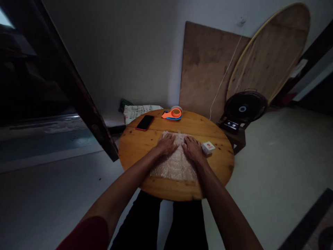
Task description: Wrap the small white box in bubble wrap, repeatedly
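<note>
A sheet of bubble wrap (176, 166) lies flat on a small round wooden table (140, 146). My left hand (167, 143) rests palm down on the sheet's far left part, fingers stretched out. My right hand (193, 147) lies flat beside it on the far right part, fingers also spread. Neither hand holds anything. A small white box with a red mark (208, 147) sits just right of my right hand. An orange and blue tape dispenser (172, 114) stands at the table's far edge, and a dark phone (145, 122) lies at the far left.
A black fan (244, 107) stands on a low stool to the right of the table. A rectangular board (205, 66) and a round wooden tabletop (273, 48) lean on the wall behind. A dark slanted beam (78, 90) rises at left. Folded printed paper (137, 111) lies behind the table.
</note>
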Available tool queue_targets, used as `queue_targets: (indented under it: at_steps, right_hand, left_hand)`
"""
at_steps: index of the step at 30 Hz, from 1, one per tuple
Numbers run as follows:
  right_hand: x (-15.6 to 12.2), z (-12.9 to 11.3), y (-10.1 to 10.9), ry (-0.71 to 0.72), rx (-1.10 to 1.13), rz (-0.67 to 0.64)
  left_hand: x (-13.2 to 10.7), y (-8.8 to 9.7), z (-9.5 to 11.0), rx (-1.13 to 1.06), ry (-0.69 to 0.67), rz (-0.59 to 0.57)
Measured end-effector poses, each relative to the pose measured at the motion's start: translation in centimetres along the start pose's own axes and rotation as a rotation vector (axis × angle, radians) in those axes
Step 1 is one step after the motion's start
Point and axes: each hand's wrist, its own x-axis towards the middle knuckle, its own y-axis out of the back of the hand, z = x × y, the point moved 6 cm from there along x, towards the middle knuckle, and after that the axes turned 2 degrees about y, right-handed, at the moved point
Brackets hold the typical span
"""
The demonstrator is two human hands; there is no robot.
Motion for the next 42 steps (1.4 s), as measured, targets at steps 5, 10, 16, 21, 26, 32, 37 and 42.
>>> queue_targets:
  at_steps: [5, 10, 16, 21, 26, 32, 37, 42]
  right_hand:
    - [0.1, 0.1, -0.4, -0.038, -0.023, -0.032]
    - [0.1, 0.4, -0.7, -0.068, -0.034, -0.041]
    - [0.4, 0.8, -1.1, -0.081, -0.025, -0.039]
    - [0.4, 0.8, -1.2, -0.095, -0.041, -0.034]
    - [0.5, 0.7, -1.2, -0.102, -0.058, -0.044]
    - [0.4, 0.5, -1.0, -0.104, -0.067, -0.058]
    - [0.5, 0.7, -1.2, -0.122, -0.062, -0.068]
    - [0.6, 0.8, -1.5, -0.133, -0.065, -0.082]
  left_hand:
    - [-0.2, -1.4, -1.8, 0.009, 0.099, 0.056]
    - [-0.5, -1.8, -2.0, -0.011, 0.181, 0.053]
    - [-0.7, -1.6, -2.2, -0.010, 0.210, 0.058]
    - [-0.8, -1.5, -2.5, -0.011, 0.254, 0.041]
    - [-1.2, -0.9, -2.4, -0.007, 0.316, 0.014]
    - [-1.2, -0.9, -2.7, 0.000, 0.386, 0.015]
    - [-1.1, -1.1, -3.0, 0.006, 0.405, 0.017]
    - [-1.2, -0.9, -3.0, 0.017, 0.417, 0.032]
